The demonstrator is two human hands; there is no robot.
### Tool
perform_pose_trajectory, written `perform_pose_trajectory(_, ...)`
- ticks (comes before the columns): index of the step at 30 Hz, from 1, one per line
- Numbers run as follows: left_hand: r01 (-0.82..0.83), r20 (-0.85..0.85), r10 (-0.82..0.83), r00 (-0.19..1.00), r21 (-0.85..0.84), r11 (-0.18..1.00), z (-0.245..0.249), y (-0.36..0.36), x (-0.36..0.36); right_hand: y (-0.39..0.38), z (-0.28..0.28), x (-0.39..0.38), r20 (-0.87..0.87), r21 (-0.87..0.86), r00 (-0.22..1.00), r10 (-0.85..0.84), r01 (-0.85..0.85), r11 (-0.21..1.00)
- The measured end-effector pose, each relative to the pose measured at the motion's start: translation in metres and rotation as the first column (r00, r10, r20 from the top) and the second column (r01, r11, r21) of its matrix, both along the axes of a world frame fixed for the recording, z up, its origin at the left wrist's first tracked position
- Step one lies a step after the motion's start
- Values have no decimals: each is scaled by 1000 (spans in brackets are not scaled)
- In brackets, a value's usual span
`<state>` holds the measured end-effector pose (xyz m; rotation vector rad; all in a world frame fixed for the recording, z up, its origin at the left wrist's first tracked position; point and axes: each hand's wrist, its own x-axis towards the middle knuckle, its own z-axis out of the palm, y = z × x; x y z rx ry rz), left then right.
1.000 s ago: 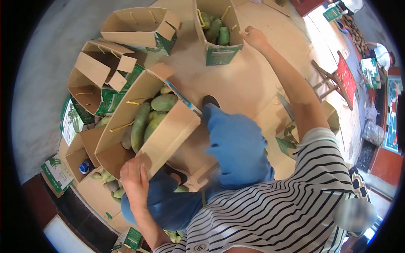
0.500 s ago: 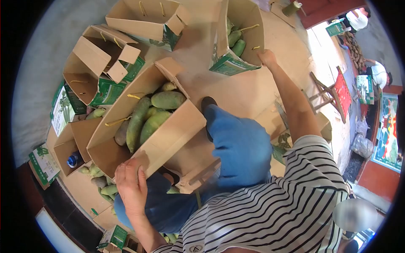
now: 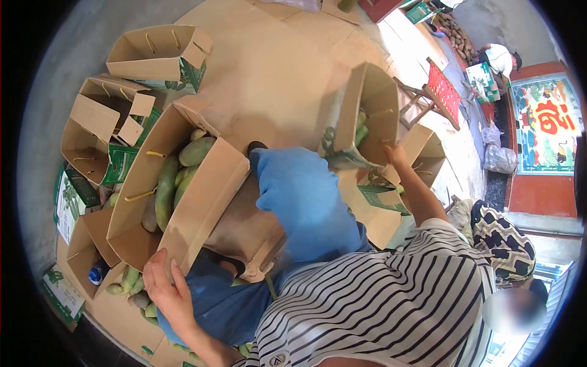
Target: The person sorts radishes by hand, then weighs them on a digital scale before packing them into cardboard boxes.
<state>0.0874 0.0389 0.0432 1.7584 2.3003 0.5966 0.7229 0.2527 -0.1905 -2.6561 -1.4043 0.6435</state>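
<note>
Grip: right hand clasps rim of smaller carton, now swung from ahead to beside the right leg, apparently bringing its green produce nearer; left hand meets corner of large carton, hold unclear

Two open cardboard boxes of vegetables

Remotely, I note a red-seated folding stool and a plastic bag near a painted panel.
</note>
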Motion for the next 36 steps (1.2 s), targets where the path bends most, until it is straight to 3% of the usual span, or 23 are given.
perform_pose_trajectory(2,-5,1,5,1000,6,1000,4,-3,1,-32,-19,43,110,11,994,17,-19,1000)
perform_pose_trajectory(4,-8,-1,8,1000,13,1000,6,-8,1,-61,16,26,16,-4,977,-214,214,977)
perform_pose_trajectory(8,-5,-10,5,1000,46,999,6,-15,-1,-72,35,35,-122,-78,931,-344,336,939)
perform_pose_trajectory(10,-8,-5,8,1000,56,998,6,-18,-1,-66,52,43,-48,-142,969,-241,232,962)
perform_pose_trajectory(12,-22,1,22,1000,65,998,7,-22,-1,-50,76,38,143,-247,987,78,-41,968)
perform_pose_trajectory(14,-25,6,24,1000,89,996,6,-24,-3,-27,98,16,372,-411,775,511,-356,839)
perform_pose_trajectory(16,-27,-6,27,1000,103,994,4,-26,-5,-5,112,-26,400,-368,643,653,-539,757)
perform_pose_trajectory(17,-38,-24,40,999,99,994,2,-26,-8,5,116,-55,392,-314,606,692,-619,720)
perform_pose_trajectory(19,-95,-36,99,994,98,991,4,-25,-9,14,121,-125,233,-136,660,714,-705,696)
perform_pose_trajectory(21,-64,-47,70,996,123,990,4,-25,-17,15,139,-197,-1,-38,751,661,-660,750)
perform_pose_trajectory(24,-82,-15,84,996,119,990,5,-28,-20,17,133,-250,36,73,580,813,-813,577)
perform_pose_trajectory(30,-126,-34,133,990,160,979,1,-34,-26,2,141,-283,-226,201,493,840,-820,536)
perform_pose_trajectory(33,-160,-12,165,986,175,971,-1,-38,-28,-10,136,-278,-264,115,527,807,-814,569)
perform_pose_trajectory(36,-180,-24,188,982,200,963,-5,-44,-34,-20,110,-262,-179,312,429,885,-828,465)
